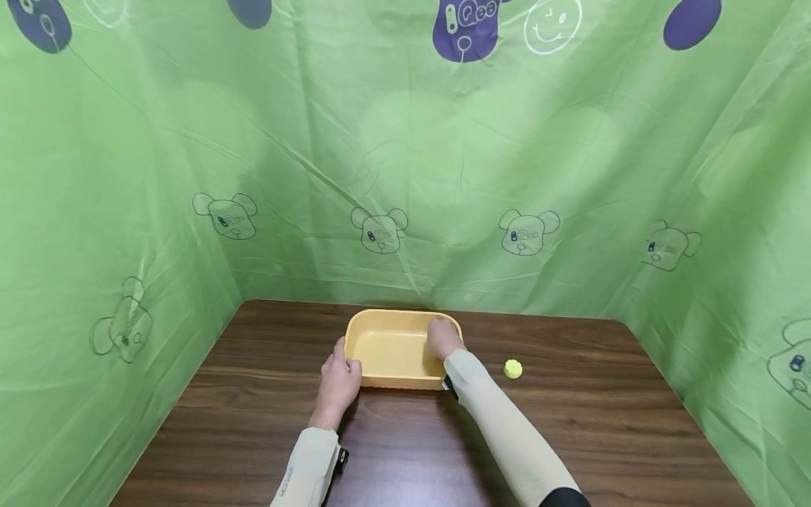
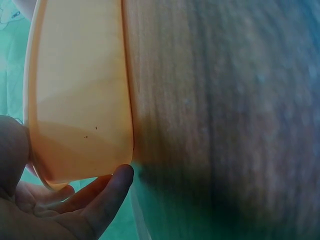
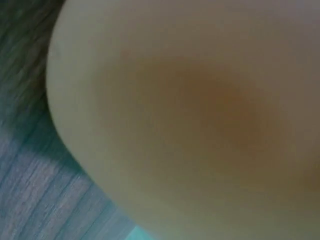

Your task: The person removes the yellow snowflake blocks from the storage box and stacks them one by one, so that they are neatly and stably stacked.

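A yellow rectangular plastic bin with rounded corners stands near the back of the wooden table. My left hand grips its left end. In the left wrist view, the fingers of that hand lie along the outside of the bin's end, and the thumb is up by the rim. My right hand reaches over the front right rim into the bin, knuckles up. Its fingertips are hidden, and I cannot tell whether it holds anything. The blurred wall of the bin fills most of the right wrist view.
A small bright yellow-green scalloped piece lies on the table, right of the bin. Green printed curtains hang behind the table and on both sides.
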### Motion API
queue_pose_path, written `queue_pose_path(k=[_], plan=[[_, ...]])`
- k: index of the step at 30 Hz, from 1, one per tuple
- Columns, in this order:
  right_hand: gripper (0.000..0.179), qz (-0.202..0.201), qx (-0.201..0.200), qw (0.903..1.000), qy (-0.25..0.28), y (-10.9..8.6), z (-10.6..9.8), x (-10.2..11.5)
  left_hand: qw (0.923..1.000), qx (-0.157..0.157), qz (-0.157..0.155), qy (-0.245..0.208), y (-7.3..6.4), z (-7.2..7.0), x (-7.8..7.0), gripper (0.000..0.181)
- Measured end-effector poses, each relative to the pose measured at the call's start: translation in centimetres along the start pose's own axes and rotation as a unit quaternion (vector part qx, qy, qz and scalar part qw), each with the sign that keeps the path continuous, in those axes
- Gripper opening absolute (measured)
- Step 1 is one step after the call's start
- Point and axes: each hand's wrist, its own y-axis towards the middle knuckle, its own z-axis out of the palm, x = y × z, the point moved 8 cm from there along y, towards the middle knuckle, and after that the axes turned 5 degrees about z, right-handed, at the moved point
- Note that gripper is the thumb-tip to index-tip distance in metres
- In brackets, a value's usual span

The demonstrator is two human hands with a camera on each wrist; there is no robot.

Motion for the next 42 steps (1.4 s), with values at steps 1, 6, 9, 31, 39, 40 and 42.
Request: queue_pose_path(k=[1,6,9,31,39,40,42], plan=[[0.009,0.001,0.003,1.0,0.002,0.0,-0.1,0.1,1.0,-0.002,0.001,0.0,0.0,-0.1,0.0,0.058],[0.005,0.024,0.053,0.9983,0.006,-0.1,-0.2,0.1,0.9999,-0.01,0.003,0.001,0.1,-0.4,-0.3,0.058],[0.005,0.038,0.085,0.9956,0.009,-0.3,0.0,0.0,1.0,-0.008,0.0,0.001,0.1,-0.4,-0.3,0.058],[0.016,-0.029,-0.006,0.9731,0.229,-3.0,-3.3,-0.3,1.0,0.004,-0.002,0.004,-0.2,-0.4,-0.1,0.058],[0.008,0.037,-0.062,0.94,0.333,-5.9,-7.8,-8.0,0.9999,0.012,-0.001,0.003,0.0,-0.2,-0.2,0.059],[0.008,0.052,-0.056,0.937,0.341,-6.3,-7.8,-9.2,0.9999,0.014,-0.001,0.003,0.0,-0.2,-0.2,0.059],[0.008,0.082,-0.042,0.9312,0.353,-7.0,-7.4,-11.4,0.9999,0.016,-0.003,0.002,0.0,-0.1,-0.2,0.059]])
